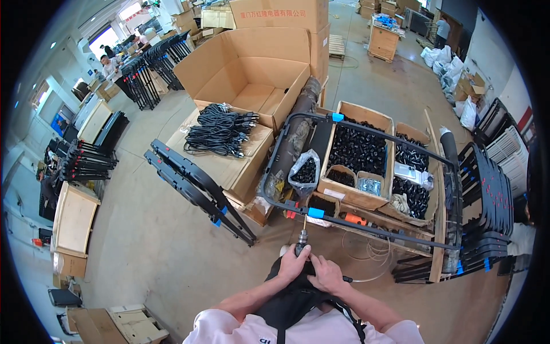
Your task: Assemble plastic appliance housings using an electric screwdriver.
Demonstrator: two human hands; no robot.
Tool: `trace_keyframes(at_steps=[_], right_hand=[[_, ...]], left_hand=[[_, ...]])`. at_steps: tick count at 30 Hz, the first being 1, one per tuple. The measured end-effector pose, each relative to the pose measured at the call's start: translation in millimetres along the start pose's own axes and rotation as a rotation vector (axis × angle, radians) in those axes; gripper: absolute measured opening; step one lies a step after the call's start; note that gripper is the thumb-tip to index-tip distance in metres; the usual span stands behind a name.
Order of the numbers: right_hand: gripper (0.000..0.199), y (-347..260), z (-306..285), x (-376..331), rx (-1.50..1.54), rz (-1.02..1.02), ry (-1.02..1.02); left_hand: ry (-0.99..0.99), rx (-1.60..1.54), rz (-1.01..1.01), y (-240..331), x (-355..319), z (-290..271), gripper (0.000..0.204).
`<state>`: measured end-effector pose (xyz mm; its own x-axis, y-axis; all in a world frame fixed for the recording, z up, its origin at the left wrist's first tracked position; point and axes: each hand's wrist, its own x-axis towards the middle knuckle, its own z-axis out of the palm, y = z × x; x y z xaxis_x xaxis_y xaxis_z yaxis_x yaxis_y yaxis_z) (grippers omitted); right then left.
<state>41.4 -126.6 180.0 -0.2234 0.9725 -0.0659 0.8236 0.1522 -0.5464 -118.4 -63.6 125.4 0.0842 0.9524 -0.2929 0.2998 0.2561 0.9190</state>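
Note:
A drill with a metal chuck and a long thin bit points away from me, close to my body. My left hand is wrapped round its body behind the chuck. My right hand is closed at the rear of the drill, and a black fitting with a thin hose comes out beside it. Just beyond the bit lies the near bar of a black rectangular frame. Blue pieces sit on that bar and on the far one. The bit's tip is near the bar; contact I cannot tell.
Under the frame stand a wooden box of small black parts and a plastic bag of parts. An orange tool lies nearer. Left are folded black legs, bundled black cables and an open carton. A coiled hose hangs right.

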Motion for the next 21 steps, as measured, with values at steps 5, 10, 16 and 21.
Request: trace_keyframes(at_steps=[5, 10, 16, 21], right_hand=[[0.079, -4.6, 34.9, -0.7, 0.025, 0.07, -0.105], [0.08, -16.2, 35.5, 14.6, 0.054, 0.144, -0.034], [0.084, -25.1, 32.8, 23.4, 0.064, 0.199, -0.046], [0.085, -24.9, 39.4, 28.0, 0.125, 0.257, -0.065]], left_hand=[[-0.054, -0.036, -0.165, -27.7, 0.2, -9.8, 0.043], [-0.074, 0.089, -0.142, -29.6, 20.6, -18.3, 0.051], [-0.104, 0.123, -0.155, -18.4, 27.2, -26.7, 0.056], [-0.125, 0.132, -0.145, -21.6, 34.3, -29.5, 0.057]])
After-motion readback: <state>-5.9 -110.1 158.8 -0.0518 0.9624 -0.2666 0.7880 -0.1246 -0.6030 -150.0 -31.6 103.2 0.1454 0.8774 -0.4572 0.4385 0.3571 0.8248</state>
